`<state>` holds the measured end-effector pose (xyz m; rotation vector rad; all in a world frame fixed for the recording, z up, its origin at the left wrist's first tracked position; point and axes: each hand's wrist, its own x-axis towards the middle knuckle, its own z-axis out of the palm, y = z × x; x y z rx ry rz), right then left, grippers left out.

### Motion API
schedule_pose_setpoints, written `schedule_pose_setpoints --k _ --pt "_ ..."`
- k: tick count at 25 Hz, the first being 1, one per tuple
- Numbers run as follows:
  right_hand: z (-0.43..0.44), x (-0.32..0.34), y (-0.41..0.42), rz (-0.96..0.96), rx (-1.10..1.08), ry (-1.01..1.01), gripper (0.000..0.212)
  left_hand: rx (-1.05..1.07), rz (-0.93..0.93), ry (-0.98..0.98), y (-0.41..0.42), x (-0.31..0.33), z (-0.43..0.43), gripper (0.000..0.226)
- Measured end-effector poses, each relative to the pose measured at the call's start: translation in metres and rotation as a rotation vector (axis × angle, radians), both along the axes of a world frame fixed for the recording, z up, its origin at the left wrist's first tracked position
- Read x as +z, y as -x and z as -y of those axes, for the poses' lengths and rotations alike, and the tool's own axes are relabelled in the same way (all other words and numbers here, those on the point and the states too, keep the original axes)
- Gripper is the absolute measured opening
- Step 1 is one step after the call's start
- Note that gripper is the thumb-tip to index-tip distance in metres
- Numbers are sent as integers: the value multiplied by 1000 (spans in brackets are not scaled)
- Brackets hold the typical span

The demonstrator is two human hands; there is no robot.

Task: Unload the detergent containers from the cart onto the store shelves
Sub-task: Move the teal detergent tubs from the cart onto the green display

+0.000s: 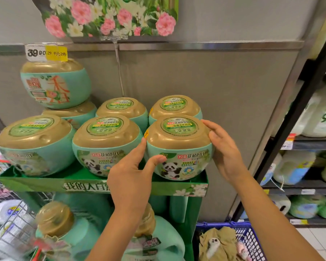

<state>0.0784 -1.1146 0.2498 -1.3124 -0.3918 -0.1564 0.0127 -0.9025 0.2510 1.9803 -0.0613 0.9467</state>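
the round teal plastic detergent tub with a gold domed lid (pixel 179 147) sits at the front right corner of the green cardboard display tray (pixel 45 182), just beside a matching teal tub (pixel 105 146). the left hand (pixel 132 178) touches its left front with straight forefinger and thumb. the right hand (pixel 224 153) lies flat against its right side. neither closes round it. best to nudge evenly from both sides, squaring it with the row. it stands upright, lid up, panda label (pixel 169 169) facing the person; squat, with no clear long axis.
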Motion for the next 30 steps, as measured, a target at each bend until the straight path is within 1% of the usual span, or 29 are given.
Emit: schedule_pose_setpoints --k 1,5,8,9,11,12,14,16,18,21,26,29,30 --pt "1 -1 0 12 0 6 40 -5 4 0 0 0 0 60" --pt "0 -2 3 37 6 17 41 -91 20 107 1 -2 -1 57" --pt "2 -2 6 21 -9 143 48 -115 15 129 1 -5 -2 59" --pt "3 -3 7 23 -2 190 58 -120 10 141 1 -7 -3 59" --pt "5 -2 8 33 32 280 88 -126 -4 165 0 -8 -5 59" --pt "7 -2 8 29 49 310 99 -131 -9 173 0 -8 -5 59" --pt "10 2 5 10 77 341 107 -136 -5 169 0 -9 -6 58" --pt "11 5 3 -13 98 355 107 -133 -1 179 0 -10 -6 56" --pt "9 3 3 -22 112 372 107 -137 -12 230 -1 -11 -9 56" --pt "6 -4 5 -6 100 361 109 -173 -31 278 1 -14 -12 56" --pt "3 -3 10 12 106 349 108 -193 -59 247 4 -15 -13 56" --pt "-3 -4 20 22 60 320 101 -207 -90 246 8 -17 -15 41" --pt "-5 -5 25 37 3 295 94 -211 -96 259 11 -17 -16 35"
